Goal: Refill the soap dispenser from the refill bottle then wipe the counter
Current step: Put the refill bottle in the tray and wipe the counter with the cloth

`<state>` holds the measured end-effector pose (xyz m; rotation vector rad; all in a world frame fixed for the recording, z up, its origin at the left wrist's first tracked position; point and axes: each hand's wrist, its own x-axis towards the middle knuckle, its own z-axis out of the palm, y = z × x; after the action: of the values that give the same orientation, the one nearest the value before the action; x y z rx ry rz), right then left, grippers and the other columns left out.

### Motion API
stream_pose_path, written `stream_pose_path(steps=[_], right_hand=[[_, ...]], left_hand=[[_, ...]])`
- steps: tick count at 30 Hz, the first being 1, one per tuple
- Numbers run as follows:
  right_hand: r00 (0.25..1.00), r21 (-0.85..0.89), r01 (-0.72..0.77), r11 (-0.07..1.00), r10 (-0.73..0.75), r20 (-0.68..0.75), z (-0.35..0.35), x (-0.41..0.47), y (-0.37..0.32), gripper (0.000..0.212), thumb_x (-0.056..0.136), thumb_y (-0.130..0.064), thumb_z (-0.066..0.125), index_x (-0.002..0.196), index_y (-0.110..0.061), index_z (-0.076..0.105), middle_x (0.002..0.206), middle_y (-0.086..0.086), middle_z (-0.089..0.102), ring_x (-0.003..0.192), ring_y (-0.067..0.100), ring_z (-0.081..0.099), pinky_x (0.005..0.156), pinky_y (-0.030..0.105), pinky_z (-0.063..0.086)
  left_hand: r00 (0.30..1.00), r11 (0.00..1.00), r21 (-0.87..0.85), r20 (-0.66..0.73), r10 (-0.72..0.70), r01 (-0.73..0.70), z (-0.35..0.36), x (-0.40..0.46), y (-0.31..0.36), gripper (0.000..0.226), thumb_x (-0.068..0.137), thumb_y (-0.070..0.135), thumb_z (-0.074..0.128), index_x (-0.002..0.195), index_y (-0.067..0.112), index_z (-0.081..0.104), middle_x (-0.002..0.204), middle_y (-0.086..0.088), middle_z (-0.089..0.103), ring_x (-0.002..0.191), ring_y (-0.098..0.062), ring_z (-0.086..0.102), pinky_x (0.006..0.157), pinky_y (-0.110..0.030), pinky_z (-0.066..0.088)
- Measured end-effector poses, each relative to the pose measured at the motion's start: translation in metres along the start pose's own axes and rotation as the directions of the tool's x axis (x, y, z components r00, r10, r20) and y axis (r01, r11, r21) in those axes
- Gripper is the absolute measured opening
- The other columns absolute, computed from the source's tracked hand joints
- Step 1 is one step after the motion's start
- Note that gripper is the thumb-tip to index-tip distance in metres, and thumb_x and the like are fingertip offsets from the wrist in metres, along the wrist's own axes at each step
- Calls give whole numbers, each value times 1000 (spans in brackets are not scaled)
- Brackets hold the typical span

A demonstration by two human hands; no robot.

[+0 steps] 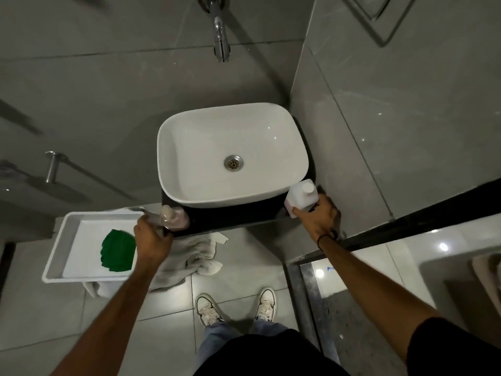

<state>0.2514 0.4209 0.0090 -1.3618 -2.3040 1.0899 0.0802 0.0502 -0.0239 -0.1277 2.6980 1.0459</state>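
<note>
Start of refill: left hand (151, 237) grips the soap dispenser (173, 217), right hand (318, 215) grips the refill bottle (299, 195); next, uncap both

Dispenser (174, 217) left of basin (189, 147), refill bottle (299, 195) right.

Soap dispenser (174, 218): clear, pinkish, pump on top, upright at the near-left corner of the dark counter (233, 217).
Refill bottle (301, 195): white, capped, standing at the counter's near-right corner.
Green cloth (119, 251): crumpled, left of the counter.
</note>
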Motion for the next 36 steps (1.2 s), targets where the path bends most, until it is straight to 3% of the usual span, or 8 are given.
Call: stream_pose_path(steps=[3,6,8,11,17,20,28,36], right_hand=[[983,-24,151,988,-148,105,-1,-12,6,64,59,-36,96,112,-14,69,107,7,74,98,27,67,82,33,53],[928,27,276,961,-274,254,14,-32,-1,67,53,-31,98,111,-11,70,106,9,73,98,29,67,84,44,56],[854,31,388,921,-372,363,32,-48,-11,69,51,-33,97,110,-12,70,105,8,71,98,28,65,84,44,55],[700,80,554,829,-516,494,59,-74,-33,68,54,-41,92,113,-16,70,106,3,72,97,24,65,82,42,56],[519,158,646,747,-581,626,113,-118,-80,83,58,-53,90,128,-18,62,120,2,69,107,21,62,90,39,55],[457,3,684,729,-432,777,142,-119,-93,114,60,-58,88,152,-16,36,151,8,49,137,26,46,109,38,41],[598,-439,664,605,-77,798,231,-124,-104,140,70,-80,64,156,-3,-15,165,18,-20,153,32,-18,124,54,-3],[747,-667,619,414,-51,662,283,-138,-77,145,57,-86,61,157,1,5,164,24,-15,151,42,-17,121,64,1]], left_hand=[[982,978,-151,-100,-157,141,10,-46,6,36,79,10,78,105,-2,55,97,-23,63,96,-45,63,73,-46,54],[987,941,-304,100,-125,150,26,-90,33,35,83,17,80,107,16,55,97,-3,65,89,-15,69,59,-22,52],[967,918,-383,253,-3,103,36,-107,53,50,81,26,83,121,20,54,114,-1,65,91,-2,69,67,-18,56],[934,941,-338,337,120,1,41,-113,69,78,69,44,89,133,24,49,127,4,62,112,-14,64,92,-37,57],[998,997,-57,-37,49,-51,2,-102,39,71,49,57,78,110,25,61,90,16,64,79,-6,60,60,-10,42],[989,1000,-17,-149,-26,23,-25,-92,1,70,52,51,86,110,18,63,92,8,67,78,-10,58,64,-19,45],[922,973,-38,-313,-226,226,-119,0,-109,76,59,34,95,121,8,59,111,-13,73,100,-30,69,83,-30,52],[922,954,-26,-248,-296,299,-160,139,-199,78,63,37,93,123,5,56,116,-18,68,106,-36,66,90,-40,54]])
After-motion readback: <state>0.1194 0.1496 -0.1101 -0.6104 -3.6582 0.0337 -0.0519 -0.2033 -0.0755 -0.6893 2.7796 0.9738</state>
